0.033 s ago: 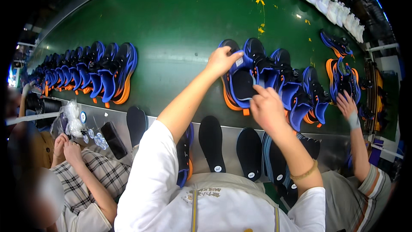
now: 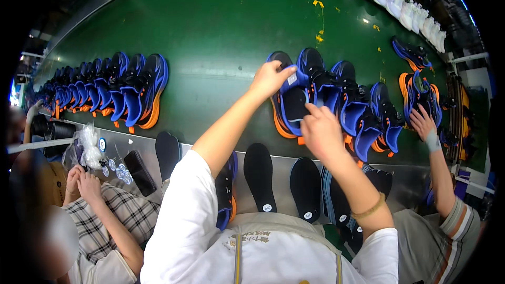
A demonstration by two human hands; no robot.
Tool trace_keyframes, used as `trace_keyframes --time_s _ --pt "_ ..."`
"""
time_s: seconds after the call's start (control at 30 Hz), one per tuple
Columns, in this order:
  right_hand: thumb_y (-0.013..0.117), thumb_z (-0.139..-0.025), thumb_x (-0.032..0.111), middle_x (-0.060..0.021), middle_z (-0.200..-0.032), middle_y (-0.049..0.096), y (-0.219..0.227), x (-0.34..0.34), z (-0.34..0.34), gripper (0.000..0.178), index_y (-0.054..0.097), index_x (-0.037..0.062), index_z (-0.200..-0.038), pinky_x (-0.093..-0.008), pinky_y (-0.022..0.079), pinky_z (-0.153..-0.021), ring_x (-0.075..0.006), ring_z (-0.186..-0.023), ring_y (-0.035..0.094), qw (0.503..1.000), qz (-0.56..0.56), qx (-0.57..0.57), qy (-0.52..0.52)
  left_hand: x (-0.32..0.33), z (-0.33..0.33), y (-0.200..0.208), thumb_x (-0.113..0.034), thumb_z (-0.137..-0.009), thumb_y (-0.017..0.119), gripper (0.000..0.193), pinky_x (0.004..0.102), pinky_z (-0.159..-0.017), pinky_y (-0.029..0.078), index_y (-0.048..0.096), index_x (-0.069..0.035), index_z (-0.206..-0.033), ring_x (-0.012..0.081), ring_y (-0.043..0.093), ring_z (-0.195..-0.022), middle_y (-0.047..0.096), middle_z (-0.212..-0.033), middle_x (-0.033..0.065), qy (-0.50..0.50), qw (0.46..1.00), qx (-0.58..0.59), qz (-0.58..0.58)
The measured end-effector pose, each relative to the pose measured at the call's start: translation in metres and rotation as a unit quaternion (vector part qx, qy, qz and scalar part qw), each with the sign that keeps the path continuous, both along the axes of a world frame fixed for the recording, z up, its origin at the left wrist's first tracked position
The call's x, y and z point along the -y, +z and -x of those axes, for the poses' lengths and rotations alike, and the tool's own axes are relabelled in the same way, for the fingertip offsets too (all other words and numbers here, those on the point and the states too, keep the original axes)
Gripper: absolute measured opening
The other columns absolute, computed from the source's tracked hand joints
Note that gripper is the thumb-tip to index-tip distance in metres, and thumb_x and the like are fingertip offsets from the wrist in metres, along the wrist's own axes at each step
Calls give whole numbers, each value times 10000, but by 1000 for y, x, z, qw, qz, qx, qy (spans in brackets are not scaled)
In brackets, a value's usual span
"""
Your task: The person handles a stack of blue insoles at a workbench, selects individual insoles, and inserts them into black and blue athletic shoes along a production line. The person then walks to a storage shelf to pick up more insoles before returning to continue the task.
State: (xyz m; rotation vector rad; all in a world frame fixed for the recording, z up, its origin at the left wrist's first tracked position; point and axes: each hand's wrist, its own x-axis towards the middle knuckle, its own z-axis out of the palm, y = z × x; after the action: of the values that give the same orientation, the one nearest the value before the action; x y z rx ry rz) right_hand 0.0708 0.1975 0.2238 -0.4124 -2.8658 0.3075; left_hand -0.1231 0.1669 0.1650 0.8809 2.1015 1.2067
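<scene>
Black, blue and orange running shoe (image 2: 292,103) between two bare hands on a green desk

Lies on the green-topped desk (image 2: 210,37), toe toward the far side, heel toward the near edge, opening facing up, directly between the hands. Gripped at the blue tongue by the left hand (image 2: 272,80), with thumb and fingers closed together on it. Touched at the collar's right side by the extended forefinger of the right hand (image 2: 321,130), with the other fingers curled in; cannot tell whether anything is pinched there.

Bordered on the right by a line of matching shoes (image 2: 344,92), the nearest just beside. Edged on the near side by a grey metal strip (image 2: 281,176), with flat black insoles (image 2: 258,173) and, farther left, a dark rectangular phone (image 2: 138,172) lying there. Leaves a broad green stretch to the left, as far as another row of similar shoes (image 2: 115,87). Reaches on the far side past yellow scuffs (image 2: 318,4) to a curved edge, with white shoes (image 2: 400,5) lined up along its right part. Limited at far right by a co-worker's hand (image 2: 423,123) on further shoes.

Bears a small white label (image 2: 292,79) on the tongue, print too small to read. Shows also round white stickers (image 2: 267,208) with dark print on the insoles, and gold lettering on the person's white shirt (image 2: 294,252).
</scene>
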Motion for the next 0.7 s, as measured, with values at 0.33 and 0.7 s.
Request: trace_keyframes --time_s 0.33,0.7 --pt "514 -754 51 -212 -1015 530 -45 11 46 133 589 -6 -847 -377 498 -699 -334 -843 576 985 51 110 -119 22 -14 1 -389 -817 567 414 347 -560 431 575 19 -748 240 579 -593 573 -625 167 41 997 55 -16" --pt "574 -693 117 -213 -901 582 -21 -21 51 165 641 -10 -775 -413 486 -755 -345 -846 589 942 118 313 21 28 -6 10 -360 -822 583 388 282 -577 417 608 25 -859 98 503 -616 576 -640 69 -4 998 57 -3"
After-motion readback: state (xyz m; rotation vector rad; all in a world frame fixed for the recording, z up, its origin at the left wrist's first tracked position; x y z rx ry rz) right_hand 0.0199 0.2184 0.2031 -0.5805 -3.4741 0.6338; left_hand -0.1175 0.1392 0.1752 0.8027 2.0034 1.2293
